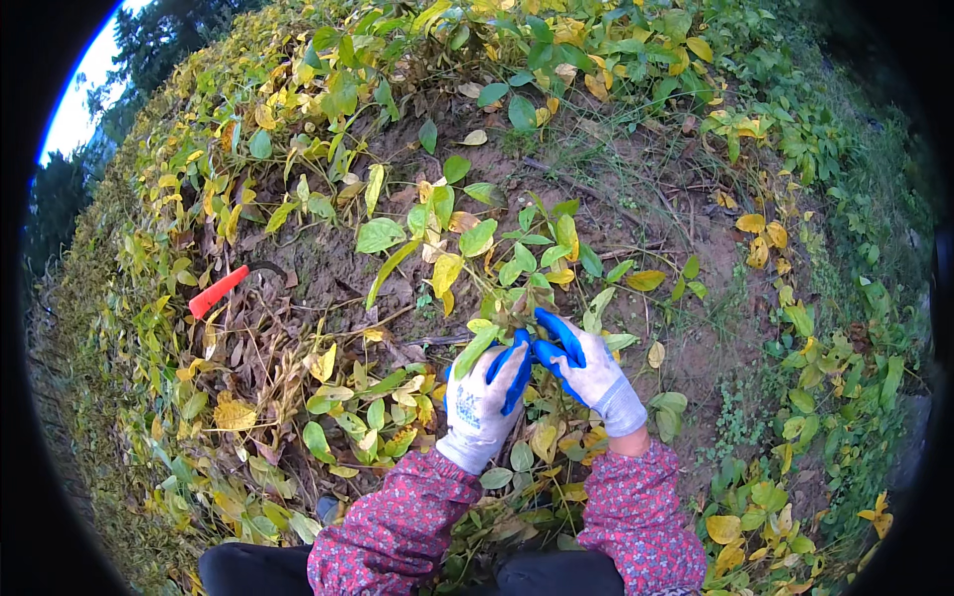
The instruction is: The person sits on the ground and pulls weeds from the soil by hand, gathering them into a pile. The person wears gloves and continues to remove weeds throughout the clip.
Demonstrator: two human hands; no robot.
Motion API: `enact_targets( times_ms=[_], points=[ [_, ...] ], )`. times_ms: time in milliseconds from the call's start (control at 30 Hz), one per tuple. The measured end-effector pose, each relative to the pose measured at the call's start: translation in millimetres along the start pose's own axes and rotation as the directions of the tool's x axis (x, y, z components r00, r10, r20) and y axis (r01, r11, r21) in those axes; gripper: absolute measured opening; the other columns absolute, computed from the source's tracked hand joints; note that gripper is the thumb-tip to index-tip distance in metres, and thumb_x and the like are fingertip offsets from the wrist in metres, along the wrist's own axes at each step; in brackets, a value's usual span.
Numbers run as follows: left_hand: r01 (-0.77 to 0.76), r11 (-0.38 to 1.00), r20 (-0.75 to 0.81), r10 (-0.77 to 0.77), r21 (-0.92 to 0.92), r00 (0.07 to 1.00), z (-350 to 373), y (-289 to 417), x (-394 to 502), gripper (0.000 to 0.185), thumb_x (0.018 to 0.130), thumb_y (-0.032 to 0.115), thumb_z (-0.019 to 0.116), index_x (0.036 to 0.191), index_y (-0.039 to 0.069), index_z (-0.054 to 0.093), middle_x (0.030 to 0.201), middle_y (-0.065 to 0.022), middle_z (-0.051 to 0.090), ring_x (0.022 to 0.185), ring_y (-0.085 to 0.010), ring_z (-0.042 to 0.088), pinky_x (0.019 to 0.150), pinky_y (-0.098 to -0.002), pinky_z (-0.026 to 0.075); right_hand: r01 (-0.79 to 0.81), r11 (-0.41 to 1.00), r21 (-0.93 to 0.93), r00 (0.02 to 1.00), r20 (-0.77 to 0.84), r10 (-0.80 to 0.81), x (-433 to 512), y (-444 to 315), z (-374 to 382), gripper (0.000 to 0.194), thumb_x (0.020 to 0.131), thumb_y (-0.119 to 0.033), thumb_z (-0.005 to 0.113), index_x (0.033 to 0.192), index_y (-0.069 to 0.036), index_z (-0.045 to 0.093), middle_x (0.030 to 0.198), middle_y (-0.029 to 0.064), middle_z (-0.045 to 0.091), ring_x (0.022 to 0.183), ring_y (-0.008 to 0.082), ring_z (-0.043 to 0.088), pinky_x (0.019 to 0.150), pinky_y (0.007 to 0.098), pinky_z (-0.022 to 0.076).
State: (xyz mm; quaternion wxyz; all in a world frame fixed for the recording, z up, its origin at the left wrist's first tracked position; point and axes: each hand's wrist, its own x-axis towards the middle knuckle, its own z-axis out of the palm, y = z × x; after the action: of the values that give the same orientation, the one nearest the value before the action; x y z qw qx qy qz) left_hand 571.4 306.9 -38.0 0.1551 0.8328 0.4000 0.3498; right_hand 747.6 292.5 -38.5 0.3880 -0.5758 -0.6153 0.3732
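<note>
Both of my hands wear white knit work gloves with blue coated palms and fingers. My left hand [484, 398] is curled around the stem and pods of a leafy bean plant [533, 264], which looks like soybean. Its yellowing green leaves spread out beyond my fingers. Close by on the right, my right hand [589, 365] has its thumb and fingertips against the same pods [518, 309]. Whether these fingertips grip a pod is hidden by the leaves and the glove. A leaf lies over the back of my left glove.
To the left, a sickle with an orange-red handle [218, 292] and a dark curved blade [267, 267] lies on dry leaves. Brown pulled stalks with pods [287, 380] lie nearer me. Bare soil [689, 335] shows at right, and dense bean plants [350, 67] grow ahead.
</note>
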Motion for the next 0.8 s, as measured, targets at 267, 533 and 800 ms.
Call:
enact_targets(
  times_ms=[267,533,800],
  points=[
    [-0.016,0.997,0.055,0.011,0.076,0.998,11.9,-7.6,6.8,0.053,0.06,0.006,0.067,0.112,0.007,0.055,0.095,-0.0095,0.059,0.09,-0.0299,0.057,0.089,-0.0458,0.041,-0.077,0.997,0.002,0.997,0.009,0.077,-8.1,0.3,0.2,0.049,0.081,-0.01,0.053,0.128,-0.006,0.044,0.108,0.0203,0.059,0.096,0.0291,0.06,0.083,0.0357,0.0472],
    [0.103,0.994,-0.056,-0.106,-0.046,0.993,19.3,-5.3,5.1,0.05,0.061,0.012,0.07,0.109,0.009,0.056,0.09,-0.0088,0.059,0.088,-0.0295,0.057,0.089,-0.042,0.04,-0.068,0.997,0.033,0.998,0.015,0.068,-9.3,-0.3,2.0,0.045,0.08,-0.011,0.052,0.124,-0.004,0.048,0.112,0.0178,0.058,0.102,0.0288,0.057,0.088,0.035,0.0444],
    [0.467,0.88,0.372,-0.406,-0.088,0.835,34.0,-18.9,-1.3,0.022,0.07,0.015,0.065,0.09,0.004,0.064,0.082,-0.0123,0.065,0.081,-0.0329,0.06,0.077,-0.039,0.046,-0.027,0.994,-0.106,0.992,-0.126,0.013,-13.4,13.5,5.7,0.047,0.079,-0.01,0.059,0.124,-0.004,0.046,0.113,0.0181,0.055,0.102,0.0331,0.054,0.089,0.0387,0.0426]
  ],
)
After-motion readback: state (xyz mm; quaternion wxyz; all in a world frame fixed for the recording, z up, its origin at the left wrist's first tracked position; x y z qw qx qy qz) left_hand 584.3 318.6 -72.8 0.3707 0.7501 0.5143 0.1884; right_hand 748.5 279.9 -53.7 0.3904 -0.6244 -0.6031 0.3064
